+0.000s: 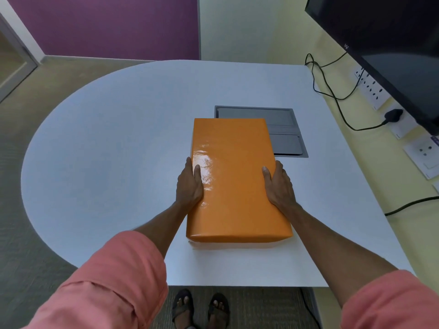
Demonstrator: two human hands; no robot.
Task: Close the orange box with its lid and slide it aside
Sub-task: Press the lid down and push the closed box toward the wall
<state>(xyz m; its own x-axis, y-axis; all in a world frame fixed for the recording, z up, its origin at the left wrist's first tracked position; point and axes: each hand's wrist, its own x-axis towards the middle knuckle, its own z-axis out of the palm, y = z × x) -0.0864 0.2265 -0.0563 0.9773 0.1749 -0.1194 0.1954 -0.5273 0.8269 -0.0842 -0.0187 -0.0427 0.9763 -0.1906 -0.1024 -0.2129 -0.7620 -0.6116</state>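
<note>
Left hand [190, 184]: flat against the orange box's left side, thumb lying on the lid, fingers extended — pressing, not curled round it.
Right hand [280, 184]: mirrored on the right side, thumb on top.
Orange box [234, 179]: between both hands, lid on, resting on the white table [107, 138].
Grey panel [282, 129]: set in the table — partly hidden behind the box's far end.

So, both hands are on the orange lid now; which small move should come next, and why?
Probably press the lid down evenly. The left hand and right hand grip its long sides, yet a pale strip of the box shows under the near left corner, so it may not be fully seated. Slide afterwards.
</note>
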